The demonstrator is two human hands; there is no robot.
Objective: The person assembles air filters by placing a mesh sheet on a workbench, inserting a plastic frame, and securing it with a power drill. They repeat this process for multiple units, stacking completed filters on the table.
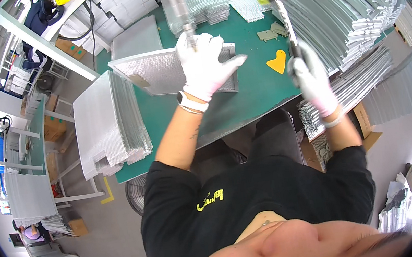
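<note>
This is a workshop. Stacked panels (105, 125) and long strips (331, 15) crowd a green tabletop (261, 96), a hammer (285, 22) is out, and cardboard boxes (54, 129) sit about the floor (101, 239).

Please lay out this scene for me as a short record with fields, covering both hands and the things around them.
Left hand: white-gloved, at the lower end of a blurred metal tool; grip unclear
Right hand: gloved, holding a hammer by its handle
Near left hand: silver framed panel
Surface: green table
Left of right hand: yellow heart-shaped piece
Table's left side: stacked silver sheets
</note>
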